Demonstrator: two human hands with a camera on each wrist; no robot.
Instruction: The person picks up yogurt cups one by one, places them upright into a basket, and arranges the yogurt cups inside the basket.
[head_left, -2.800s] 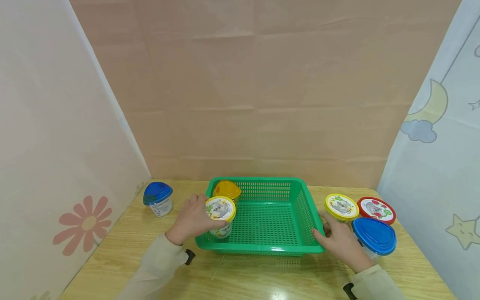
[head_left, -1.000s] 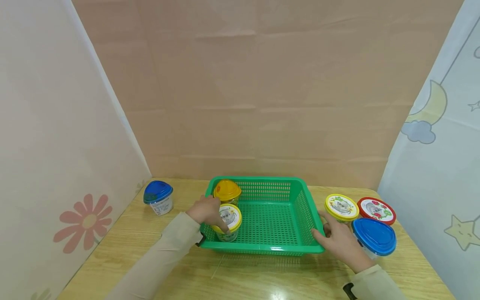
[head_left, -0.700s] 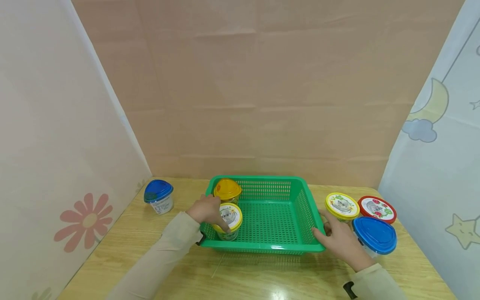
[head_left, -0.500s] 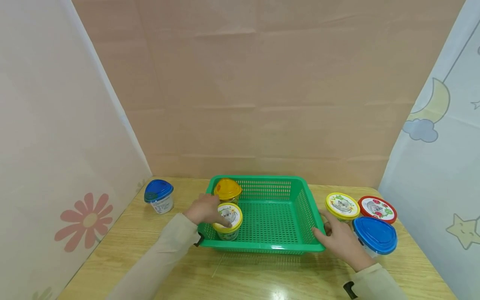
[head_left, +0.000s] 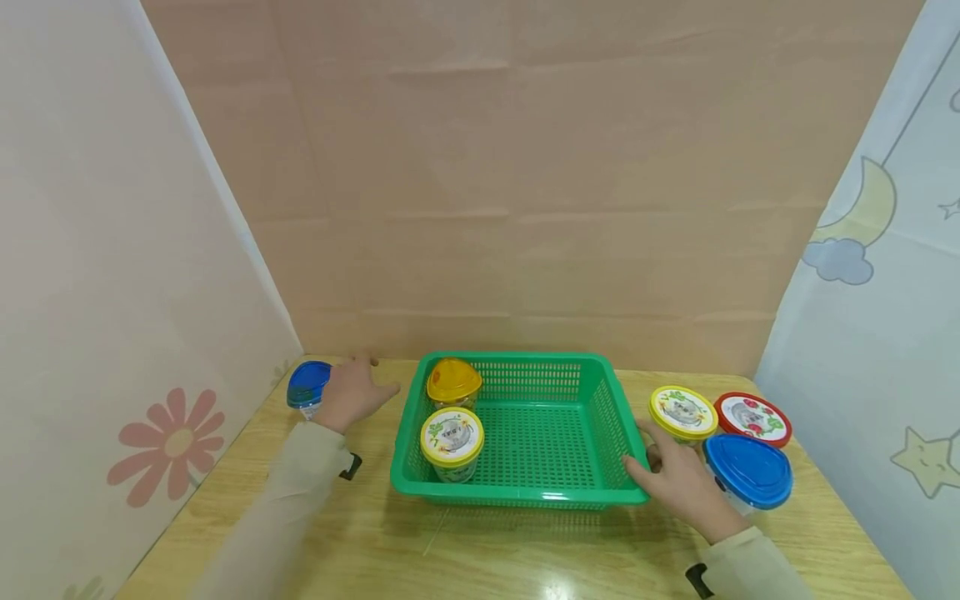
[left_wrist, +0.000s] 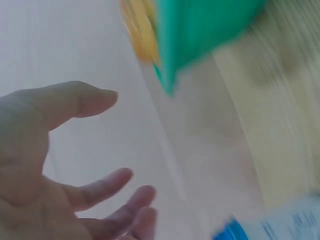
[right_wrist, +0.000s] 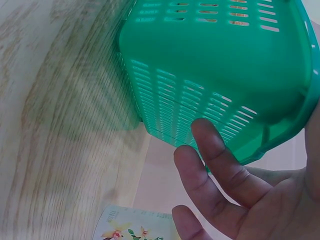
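The left hand (head_left: 349, 394) has fingers spread wide beside the far-left blue-lidded tub (head_left: 306, 384); the right hand (head_left: 681, 482) holds the perforated plastic basket's right rim (head_left: 625, 425).

Soft, even light fills the head view; a small white glare sits on the bench (head_left: 555, 575) at the bottom edge, a thin gleam along the front of the basket (head_left: 517, 498), faint shadow beneath; the left sleeve (head_left: 262, 517) is blurred; the left wrist view is hazy, its basket and blue-lidded tub (left_wrist: 285, 226) smeared; the right wrist view is sharper.
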